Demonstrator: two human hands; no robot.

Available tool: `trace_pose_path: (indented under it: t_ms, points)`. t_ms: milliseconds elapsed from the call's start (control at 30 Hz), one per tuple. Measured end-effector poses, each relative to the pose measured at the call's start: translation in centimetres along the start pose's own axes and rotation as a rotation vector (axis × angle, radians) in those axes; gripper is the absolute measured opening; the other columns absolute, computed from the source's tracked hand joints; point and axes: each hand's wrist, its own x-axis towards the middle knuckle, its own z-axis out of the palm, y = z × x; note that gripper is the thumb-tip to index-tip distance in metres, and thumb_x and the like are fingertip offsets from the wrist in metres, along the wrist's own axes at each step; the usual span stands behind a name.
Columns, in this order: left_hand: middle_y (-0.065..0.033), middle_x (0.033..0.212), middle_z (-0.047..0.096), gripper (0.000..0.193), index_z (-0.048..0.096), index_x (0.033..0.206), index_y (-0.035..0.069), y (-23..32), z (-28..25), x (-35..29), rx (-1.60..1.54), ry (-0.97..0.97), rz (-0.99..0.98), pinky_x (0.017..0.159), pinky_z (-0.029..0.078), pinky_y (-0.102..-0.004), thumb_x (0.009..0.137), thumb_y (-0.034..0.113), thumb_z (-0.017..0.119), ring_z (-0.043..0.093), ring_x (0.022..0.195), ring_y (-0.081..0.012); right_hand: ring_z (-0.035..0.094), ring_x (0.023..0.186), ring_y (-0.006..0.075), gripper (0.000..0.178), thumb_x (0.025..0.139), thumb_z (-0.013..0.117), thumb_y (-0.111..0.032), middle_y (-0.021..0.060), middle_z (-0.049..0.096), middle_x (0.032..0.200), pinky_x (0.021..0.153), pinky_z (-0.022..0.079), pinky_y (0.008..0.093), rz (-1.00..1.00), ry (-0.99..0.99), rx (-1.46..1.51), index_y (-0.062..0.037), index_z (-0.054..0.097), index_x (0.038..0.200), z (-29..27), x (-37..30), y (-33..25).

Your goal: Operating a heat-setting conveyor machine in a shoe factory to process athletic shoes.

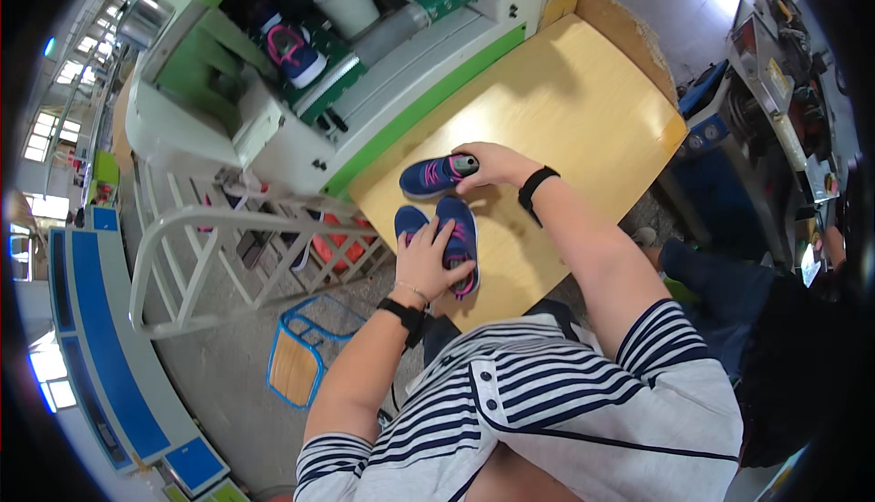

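On the light wooden table, my right hand (493, 166) grips the heel end of a navy sneaker (425, 176) with pink laces. Its toe points left, and something grey shows in its opening. My left hand (427, 258) wraps round a second navy sneaker (461, 228), which lies with its heel toward me; fingers cross its upper and the thumb is near its opening. A third navy sneaker (409, 219) lies just left of that one, partly covered by my left fingers. A black band is on each wrist.
The wooden table (592, 92) has a cardboard edge (629, 32) at its far right. Beyond it stands a white-green machine (383, 110) holding more sneakers (293, 53). Left are a metal rack (196, 256) and a blue-framed stool (296, 370). Another person's dark clothing (775, 347) shows at right.
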Motion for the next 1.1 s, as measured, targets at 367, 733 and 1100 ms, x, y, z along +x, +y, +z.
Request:
trace_pose_path:
  t_ms: [367,733,1100]
  points:
    - [-0.0185,0.141,0.055,0.082,0.054,0.139,0.007,-0.3,1.1,-0.8,-0.017,0.081,0.027,0.11,0.032,-0.05,0.079,0.062,0.066,0.054,0.128,-0.0288,0.065,0.09,0.0431,0.078,0.083,0.072,-0.037,0.0244,0.06,0.107,0.078,0.054,0.0494,0.248,0.341,-0.339,-0.0159,0.035,0.148,6.1,-14.2,-1.8]
    - [-0.0188,0.144,0.053,0.072,0.055,0.136,0.002,-0.9,1.7,-0.4,0.076,0.132,0.165,0.102,0.037,-0.045,0.087,0.056,0.057,0.055,0.125,-0.0303,0.067,0.088,0.0457,0.061,0.083,0.07,-0.046,0.0288,0.066,0.099,0.075,0.054,0.0501,0.424,0.375,-0.21,-0.0002,0.045,0.114,11.6,-17.3,-5.3]
    - [-0.0184,0.143,0.053,0.074,0.057,0.135,0.003,-2.9,1.2,1.8,-0.147,-0.075,0.346,0.108,0.036,-0.049,0.088,0.06,0.059,0.053,0.128,-0.0331,0.065,0.095,0.0478,0.065,0.091,0.063,-0.037,0.0333,0.065,0.106,0.083,0.053,0.0522,0.56,0.702,0.005,-0.0007,0.04,0.139,16.2,-18.3,-6.1]
